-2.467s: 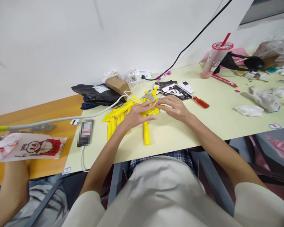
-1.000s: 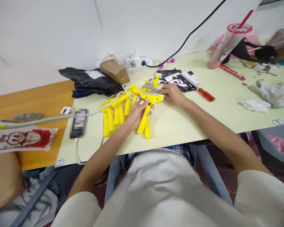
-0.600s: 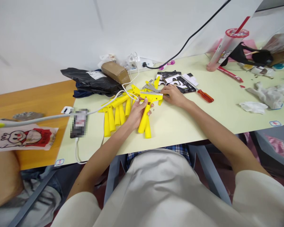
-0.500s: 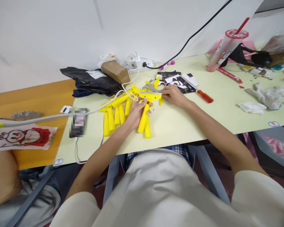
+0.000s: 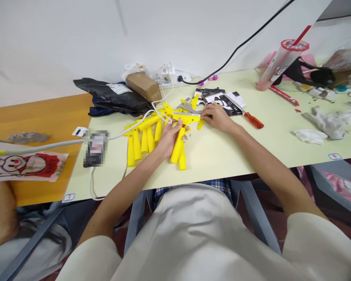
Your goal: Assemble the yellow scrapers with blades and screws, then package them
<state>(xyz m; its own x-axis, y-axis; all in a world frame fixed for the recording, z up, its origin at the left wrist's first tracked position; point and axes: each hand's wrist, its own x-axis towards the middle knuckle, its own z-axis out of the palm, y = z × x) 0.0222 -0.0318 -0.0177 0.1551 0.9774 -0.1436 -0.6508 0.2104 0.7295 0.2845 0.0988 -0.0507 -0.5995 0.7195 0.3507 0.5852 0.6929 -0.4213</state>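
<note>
My left hand (image 5: 170,137) is closed around a yellow scraper (image 5: 178,146), whose wide head with a pale blade strip points away from me. At the right end of that head, the fingers of my right hand (image 5: 216,116) are pinched together. A small dark bit shows under them, too small to name. Beneath the held scraper lies another yellow handle (image 5: 182,158). Several more yellow scrapers (image 5: 137,146) are piled left of my left hand, with a white cable running over them. Tiny screw-like bits lie beside my left fingers.
Behind my hands are black-and-white blade cards (image 5: 219,99) and a red-handled screwdriver (image 5: 254,120). A black plastic bag (image 5: 114,97), a brown box (image 5: 144,86) and a power strip (image 5: 166,78) stand along the wall. A tall cup (image 5: 283,62) and crumpled tissue (image 5: 310,136) are to the right.
The view has shifted slightly. My hands hold nearly the same pose at the scraper head, and the dark bit under my right fingers shows more clearly.
</note>
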